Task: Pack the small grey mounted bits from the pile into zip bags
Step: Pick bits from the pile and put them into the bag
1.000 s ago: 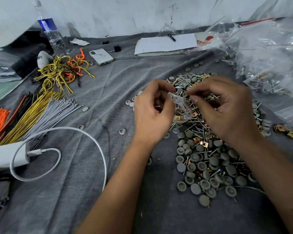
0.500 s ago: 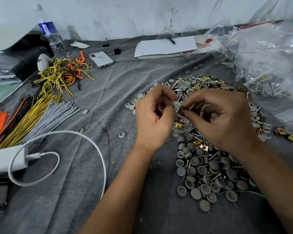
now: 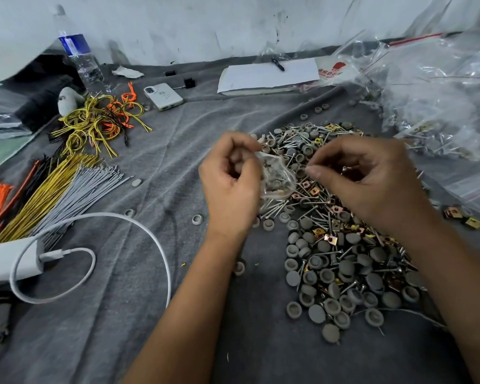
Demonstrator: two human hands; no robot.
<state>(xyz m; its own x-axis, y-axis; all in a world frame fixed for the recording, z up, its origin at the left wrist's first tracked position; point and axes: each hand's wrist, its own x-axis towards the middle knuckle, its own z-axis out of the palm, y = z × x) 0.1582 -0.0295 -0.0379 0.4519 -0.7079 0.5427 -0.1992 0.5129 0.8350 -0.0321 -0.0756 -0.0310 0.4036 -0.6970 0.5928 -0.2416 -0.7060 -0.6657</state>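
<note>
Grey felt cloth [image 3: 150,314] covers the table. Heap of clear plastic bags [image 3: 441,101] far right. Pile of small grey mounted bits, screws and brass clips [image 3: 341,245] spreads centre to near right. Bundle of yellow, grey and black cable ties [image 3: 58,195] left; white charger cable [image 3: 139,225] loops near left. White phone [image 3: 163,96] and clear water bottle [image 3: 79,55] far left. Left hand [image 3: 230,187] grips a small clear zip bag [image 3: 277,177], holding grey bits, above the pile's far edge. Right hand [image 3: 372,178] just right of it, fingers curled, thumb and forefinger pinched together; cannot tell whether they hold anything.
</note>
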